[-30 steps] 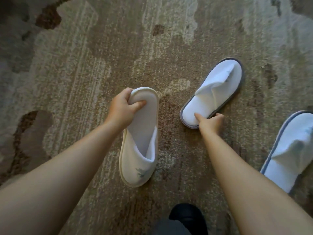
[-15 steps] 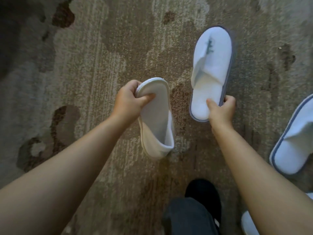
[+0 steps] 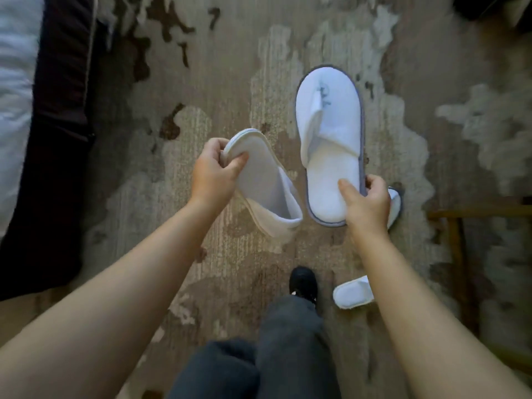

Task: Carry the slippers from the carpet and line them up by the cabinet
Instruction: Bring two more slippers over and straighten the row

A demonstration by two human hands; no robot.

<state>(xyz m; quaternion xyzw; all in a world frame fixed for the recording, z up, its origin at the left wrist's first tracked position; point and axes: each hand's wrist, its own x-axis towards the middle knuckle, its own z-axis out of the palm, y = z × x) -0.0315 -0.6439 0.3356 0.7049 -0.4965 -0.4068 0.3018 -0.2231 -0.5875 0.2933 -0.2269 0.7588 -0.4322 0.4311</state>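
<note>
Left hand [image 3: 211,175] fingers pinched on heel of cream-trimmed slipper [image 3: 266,194], toe hanging below them. Right hand [image 3: 367,201] fingers clamp heel of grey-trimmed slipper [image 3: 329,145], toe beyond fingertips. Two more slippers [image 3: 354,292] on carpet [image 3: 201,82] beneath right hand. Cabinet unseen; lining-up not begun.

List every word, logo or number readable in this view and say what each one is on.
No text can be read anywhere in this view.
Blue-trimmed slipper in the right hand: a small grey-blue embroidered mark on the toe, too blurred to read as letters or a logo.
Cream-trimmed slipper in the left hand: no marking shows.
Two more slippers on the carpet: no marking shows.
</note>
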